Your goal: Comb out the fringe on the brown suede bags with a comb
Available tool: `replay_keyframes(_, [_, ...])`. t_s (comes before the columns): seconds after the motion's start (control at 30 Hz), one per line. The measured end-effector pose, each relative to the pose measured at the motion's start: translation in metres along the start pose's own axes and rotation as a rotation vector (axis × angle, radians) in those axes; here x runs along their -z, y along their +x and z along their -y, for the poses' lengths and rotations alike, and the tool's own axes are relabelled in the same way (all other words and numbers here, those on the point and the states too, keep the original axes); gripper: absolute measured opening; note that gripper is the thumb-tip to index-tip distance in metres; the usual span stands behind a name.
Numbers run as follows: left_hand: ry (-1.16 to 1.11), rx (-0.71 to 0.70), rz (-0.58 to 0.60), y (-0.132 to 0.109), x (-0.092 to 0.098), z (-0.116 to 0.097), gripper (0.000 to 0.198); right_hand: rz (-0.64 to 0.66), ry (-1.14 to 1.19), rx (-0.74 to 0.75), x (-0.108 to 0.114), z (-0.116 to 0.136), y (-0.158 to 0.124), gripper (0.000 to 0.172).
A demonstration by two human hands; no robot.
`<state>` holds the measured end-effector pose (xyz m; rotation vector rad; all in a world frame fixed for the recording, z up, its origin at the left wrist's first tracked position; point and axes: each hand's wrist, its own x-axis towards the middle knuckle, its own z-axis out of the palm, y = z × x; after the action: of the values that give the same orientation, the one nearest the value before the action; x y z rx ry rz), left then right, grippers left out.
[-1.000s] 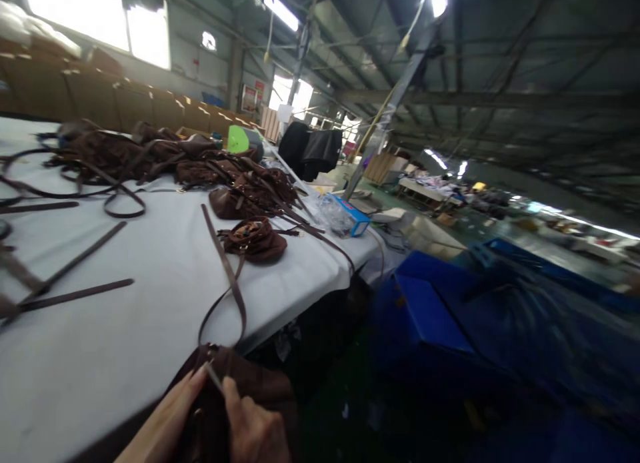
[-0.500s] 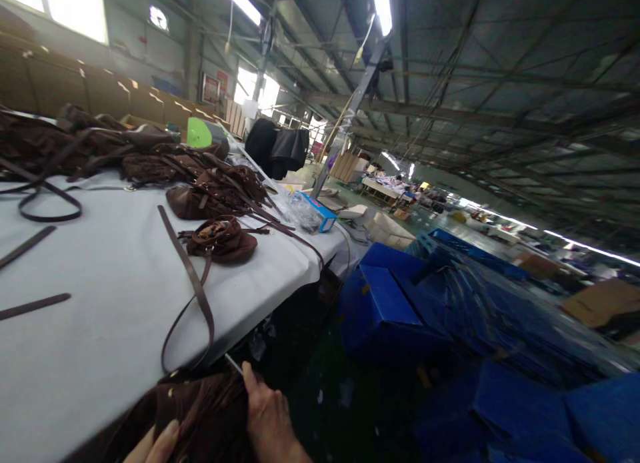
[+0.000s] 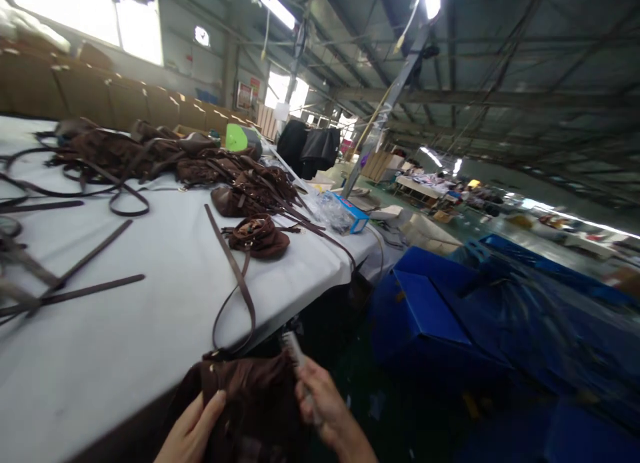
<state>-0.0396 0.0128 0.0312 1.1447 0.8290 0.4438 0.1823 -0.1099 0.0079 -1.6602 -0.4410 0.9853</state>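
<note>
The right hand (image 3: 325, 406) is curled around a small pale comb (image 3: 295, 349), fingers closed on its handle, the toothed end poking up just above the top edge of a dark brown suede bag (image 3: 247, 399). The left hand (image 3: 193, 429) lies flat against the front of that same bag, fingers loosely spread and pressing the soft material. The bag hangs at the near edge of the white-covered table (image 3: 125, 329), partly over the side, and its long strap (image 3: 235, 276) loops up onto the tabletop.

Farther along the table sits a small brown pouch (image 3: 260, 236), and beyond it a heap of more brown bags (image 3: 200, 166) with straps tangled together. Loose brown straps (image 3: 75, 276) lie flat on the cloth to the left. A blue box (image 3: 353, 216) rests near the far corner of the table, with crumpled clear plastic (image 3: 333, 213) just beside it. A bright green object (image 3: 235, 138) shows behind the heap, though I cannot tell what it is.

On the floor to the right of the table stand blue plastic crates (image 3: 430, 303), some wrapped in film. Brown cardboard boxes (image 3: 100, 99) line the far wall under the windows, and dark garments (image 3: 307, 149) hang farther down the hall.
</note>
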Motion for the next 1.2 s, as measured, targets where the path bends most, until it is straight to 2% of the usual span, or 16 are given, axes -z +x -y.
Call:
replay_keyframes(0.07, [-0.073,0.014,-0.011,0.003,-0.001,-0.007,0.038,-0.144,0.228,-0.005,0.008,0.011,0.000,0.062])
replay_keyframes(0.13, [-0.103,0.002,-0.016,0.006,-0.002,-0.008,0.043,-0.232,0.167,0.088,0.007,0.020,-0.007,0.060])
replay_keyframes(0.23, [-0.066,-0.069,-0.072,0.009,-0.007,-0.006,0.048,-0.182,-0.297,0.351,-0.019,0.016,-0.027,0.053])
replay_keyframes(0.37, [0.032,-0.133,-0.107,0.009,-0.009,0.001,0.048,-0.163,-1.000,0.827,-0.071,-0.013,-0.044,0.049])
replay_keyframes(0.47, [0.148,-0.149,-0.098,0.006,-0.005,0.011,0.049,-0.142,-1.373,0.982,-0.083,-0.032,-0.037,0.056])
replay_keyframes(0.57, [0.240,-0.227,-0.100,0.002,-0.006,0.024,0.054,-0.145,-1.603,0.945,-0.066,-0.035,-0.023,0.073])
replay_keyframes(0.63, [0.279,-0.287,-0.145,-0.001,-0.011,0.031,0.054,-0.161,-1.686,0.822,-0.050,-0.031,-0.014,0.083])
replay_keyframes(0.7, [0.310,-0.323,-0.180,-0.003,-0.017,0.035,0.051,-0.199,-1.722,0.695,-0.036,-0.025,-0.007,0.086])
replay_keyframes(0.83, [0.304,-0.354,-0.114,-0.002,-0.024,0.035,0.043,-0.228,-1.709,0.507,-0.025,-0.019,0.001,0.084])
replay_keyframes(0.93, [0.301,-0.364,-0.066,0.000,-0.025,0.035,0.040,-0.186,-1.565,0.431,-0.025,-0.022,0.006,0.079])
replay_keyframes(1.0, [0.293,-0.344,-0.046,0.000,-0.024,0.035,0.039,-0.177,-1.341,0.403,-0.025,-0.024,0.011,0.069])
replay_keyframes(1.1, [0.248,-0.282,-0.102,0.000,-0.018,0.035,0.039,-0.100,-0.843,0.297,-0.017,-0.022,0.017,0.047])
replay_keyframes(1.2, [0.193,-0.215,-0.135,0.000,-0.011,0.027,0.045,-0.047,-0.356,0.058,-0.001,-0.007,0.015,0.056])
